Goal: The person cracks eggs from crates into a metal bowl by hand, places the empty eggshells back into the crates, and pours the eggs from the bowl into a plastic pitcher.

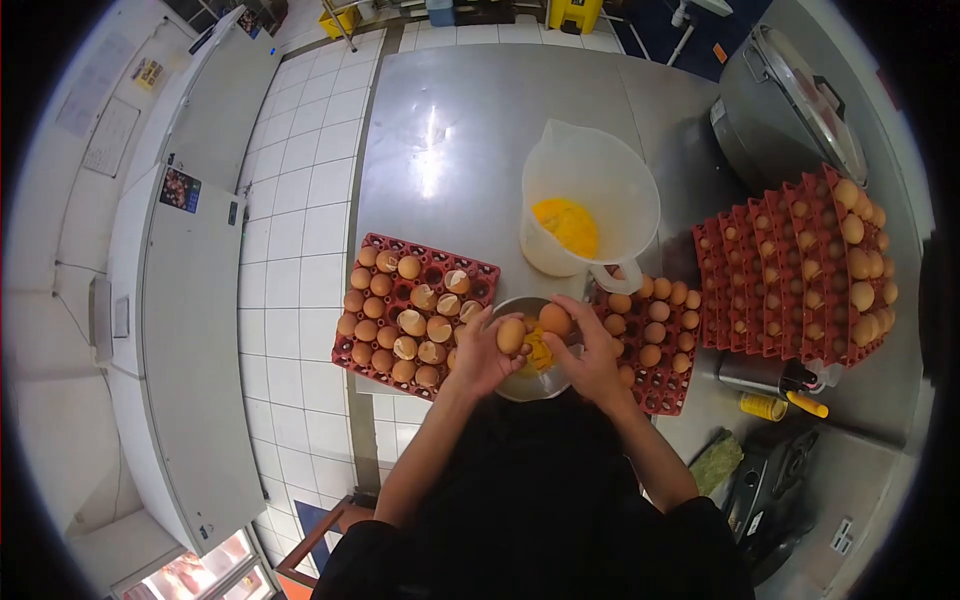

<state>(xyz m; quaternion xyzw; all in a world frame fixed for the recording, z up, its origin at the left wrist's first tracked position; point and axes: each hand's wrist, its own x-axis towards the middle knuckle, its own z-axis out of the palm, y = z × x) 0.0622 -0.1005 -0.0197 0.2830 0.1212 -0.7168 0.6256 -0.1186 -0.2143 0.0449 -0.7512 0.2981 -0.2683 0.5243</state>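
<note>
The metal bowl (530, 393) sits close against the person's front, with yellow yolks (541, 352) inside it. Beyond the bowl stands a translucent pitcher (622, 190), upright, yellow egg (567, 226) in its bottom and its handle toward the person. Left of the bowl, a red egg tray (484, 273) holds whole brown eggs mostly on its left side and broken shells (411, 322) toward its right. Right of the bowl, another red tray (667, 396) carries whole eggs.

Over the bowl, the left hand (481, 352) grips a light-brown egg (511, 335) with curled fingers; the right hand (597, 362) pinches a darker brown egg (555, 320) between thumb and fingers. Both hands and eggs hide part of the bowl.

Farther right of the bowl are stacked egg trays (785, 235), with a large lidded pot (755, 125) beyond them.
</note>
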